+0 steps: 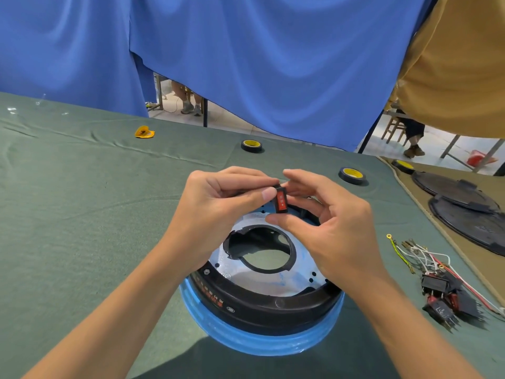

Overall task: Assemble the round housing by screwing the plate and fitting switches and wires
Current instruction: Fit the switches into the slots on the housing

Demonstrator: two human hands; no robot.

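Observation:
The round housing (262, 310) lies on the green cloth in front of me, black with a blue rim. A shiny metal plate (300, 272) with a black-edged round hole sits inside it. Above its far side I hold a small black rocker switch (281, 201) with a red face. My left hand (218, 206) pinches its left side between thumb and fingers. My right hand (322, 214) grips it from the right and below. More switches (442, 299) and a bundle of loose wires (420, 255) lie to the right of the housing.
Two rolls of black tape (251, 145) (352, 175) sit beyond the housing, a third (404, 166) lies at the right. Black round lids (464, 203) rest on a tan cloth at the far right. A yellow scrap (144, 132) lies far left. Blue curtains hang behind the table.

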